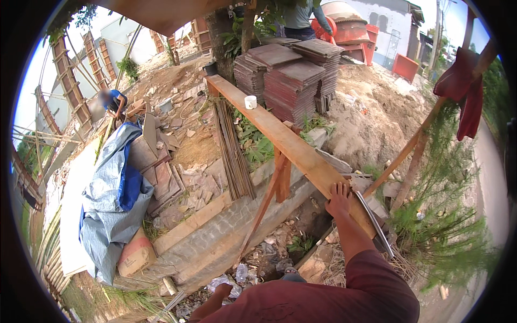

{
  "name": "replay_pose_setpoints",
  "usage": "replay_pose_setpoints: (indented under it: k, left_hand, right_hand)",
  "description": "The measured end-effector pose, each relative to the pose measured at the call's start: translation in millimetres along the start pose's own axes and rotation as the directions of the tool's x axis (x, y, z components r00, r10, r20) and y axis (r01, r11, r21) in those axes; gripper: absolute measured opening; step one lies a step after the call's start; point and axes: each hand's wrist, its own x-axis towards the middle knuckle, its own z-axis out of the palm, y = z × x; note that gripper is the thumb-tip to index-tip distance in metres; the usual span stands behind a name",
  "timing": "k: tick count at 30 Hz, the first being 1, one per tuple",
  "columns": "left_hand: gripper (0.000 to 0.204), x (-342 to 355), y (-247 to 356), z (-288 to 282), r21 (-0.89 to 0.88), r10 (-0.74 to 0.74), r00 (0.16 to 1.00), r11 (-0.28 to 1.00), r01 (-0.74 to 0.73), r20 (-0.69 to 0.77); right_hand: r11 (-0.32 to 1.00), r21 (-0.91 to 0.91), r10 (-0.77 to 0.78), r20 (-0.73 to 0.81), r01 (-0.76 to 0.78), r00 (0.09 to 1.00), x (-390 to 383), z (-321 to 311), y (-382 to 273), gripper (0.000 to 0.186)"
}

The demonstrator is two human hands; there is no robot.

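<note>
My right hand (339, 200) lies on the near end of a long wooden plank (280, 137), fingers spread over its top. Just right of that hand, thin silver metal rods (374, 223) run along the plank's edge. A small white cup (250, 102) stands on the plank farther off. Angled wooden legs (279, 175) hold the plank up. Low in front of my body is my left hand (219, 295), only partly visible; its fingers are hidden, and nothing shows in it.
A bundle of thin rods (231, 151) leans beside the plank. Stacked dark red tiles (293, 86) stand beyond, near a red mixer (344, 24) and a person (301, 21). Another person (112, 102) bends at left, past a blue-grey tarp (116, 199). Red cloth (460, 81) hangs on a pole.
</note>
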Motion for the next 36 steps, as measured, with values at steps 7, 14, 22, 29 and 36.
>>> replay_pose_setpoints:
  k: [7, 14, 22, 29, 36]
  left_hand:
    - [0.025, 3.0, 0.7, -4.7, -0.023, 0.030, 0.999, 0.999, -0.030, 0.016]
    - [0.018, 9.0, 0.1, -5.3, -0.050, 0.066, 0.989, 0.996, -0.073, -0.129]
    - [0.017, 10.9, -3.5, -2.3, -0.132, 0.005, 0.995, 0.991, -0.019, -0.104]
    - [0.017, 5.1, -5.0, 4.2, -0.019, 0.069, 0.992, 0.997, -0.071, -0.103]
    - [0.019, -4.3, 7.9, -8.3, -0.016, 0.061, 0.989, 0.998, -0.063, -0.132]
  right_hand:
    - [1.000, -0.004, -0.021, -0.022, 0.020, 1.000, 5.5, 16.7, 12.2, 0.077]
    - [1.000, -0.013, 0.006, -0.018, -0.006, 1.000, 7.6, 19.7, 10.7, 0.076]
    - [1.000, -0.017, 0.007, -0.011, -0.007, 1.000, 5.2, 15.8, 10.2, 0.078]
    - [1.000, 0.015, 0.003, -0.020, -0.003, 1.000, 5.4, 14.4, 4.8, 0.080]
    - [1.000, 0.014, 0.003, -0.013, -0.002, 1.000, 4.3, 12.6, 8.7, 0.081]
